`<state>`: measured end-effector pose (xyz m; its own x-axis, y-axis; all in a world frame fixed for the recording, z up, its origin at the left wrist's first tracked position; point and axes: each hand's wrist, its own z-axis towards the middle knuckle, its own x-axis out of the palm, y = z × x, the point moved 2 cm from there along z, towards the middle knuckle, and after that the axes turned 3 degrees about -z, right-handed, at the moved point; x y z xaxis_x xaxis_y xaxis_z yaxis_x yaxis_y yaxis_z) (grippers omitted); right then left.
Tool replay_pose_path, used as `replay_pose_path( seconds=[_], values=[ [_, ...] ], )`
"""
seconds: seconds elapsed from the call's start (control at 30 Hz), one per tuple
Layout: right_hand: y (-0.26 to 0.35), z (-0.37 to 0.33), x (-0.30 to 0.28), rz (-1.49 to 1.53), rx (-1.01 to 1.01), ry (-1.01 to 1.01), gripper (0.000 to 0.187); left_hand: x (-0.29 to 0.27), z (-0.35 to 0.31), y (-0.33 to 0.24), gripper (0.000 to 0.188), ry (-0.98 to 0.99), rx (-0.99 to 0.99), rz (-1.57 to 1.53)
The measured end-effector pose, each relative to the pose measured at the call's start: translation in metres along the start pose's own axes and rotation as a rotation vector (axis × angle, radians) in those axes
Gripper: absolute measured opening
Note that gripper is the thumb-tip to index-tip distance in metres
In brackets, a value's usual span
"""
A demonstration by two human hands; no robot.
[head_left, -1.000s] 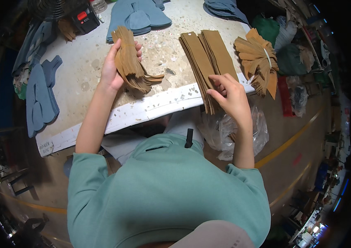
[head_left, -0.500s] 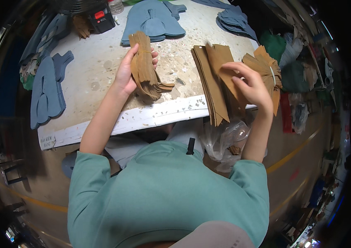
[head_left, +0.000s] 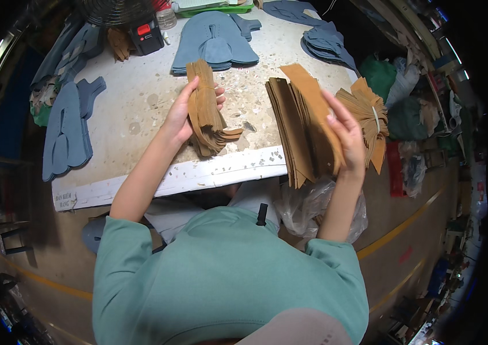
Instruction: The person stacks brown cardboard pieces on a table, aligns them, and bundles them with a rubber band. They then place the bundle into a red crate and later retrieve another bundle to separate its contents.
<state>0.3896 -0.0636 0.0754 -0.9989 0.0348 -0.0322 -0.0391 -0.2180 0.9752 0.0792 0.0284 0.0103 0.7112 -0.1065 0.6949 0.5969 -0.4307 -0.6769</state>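
My left hand [head_left: 182,118] is closed around a bundle of brown leather-like strips [head_left: 205,109]. A thin band goes round the bundle, and its lower ends fan out over the table. At the table's front right, my right hand [head_left: 348,135] has its fingers stretched out against the side of a lighter brown strip [head_left: 313,103]. That strip stands tilted up from a stack of long brown strips [head_left: 290,129], which overhangs the front edge. Just beyond this hand lies another brown bundle [head_left: 364,112], tied with a pale band and fanned out.
Stacks of blue-grey cut pieces lie at the back [head_left: 212,40], the left [head_left: 67,132] and the back right [head_left: 327,43] of the white worktable [head_left: 134,138]. A black-and-red battery-like box [head_left: 147,37] stands beside a fan [head_left: 109,8]. A clear plastic bag [head_left: 301,207] hangs below the front edge.
My right hand has straightened its fingers and shifted down along the stack, with the lighter strip now tilted up. The left hand and its bundle appear slightly lower.
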Motion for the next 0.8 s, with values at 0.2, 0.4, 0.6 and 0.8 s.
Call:
replay_pose_path(
  seconds=[0.2,0.4,0.6,0.8],
  values=[
    [-0.054,-0.018,0.017,-0.290,0.196,0.058,0.046,0.000,0.001,0.005,0.051,0.010,-0.006,0.029],
    [-0.047,-0.026,0.011,-0.278,0.240,0.097,0.047,0.001,0.000,0.005,0.051,0.005,-0.002,0.023],
    [-0.021,-0.034,0.013,-0.806,-0.043,-0.119,0.031,0.002,0.000,0.006,0.050,-0.007,-0.021,0.025],
    [-0.028,-0.006,-0.007,-1.063,-0.008,-0.227,0.032,0.001,-0.001,0.006,0.049,0.003,-0.032,0.012]
  ],
)
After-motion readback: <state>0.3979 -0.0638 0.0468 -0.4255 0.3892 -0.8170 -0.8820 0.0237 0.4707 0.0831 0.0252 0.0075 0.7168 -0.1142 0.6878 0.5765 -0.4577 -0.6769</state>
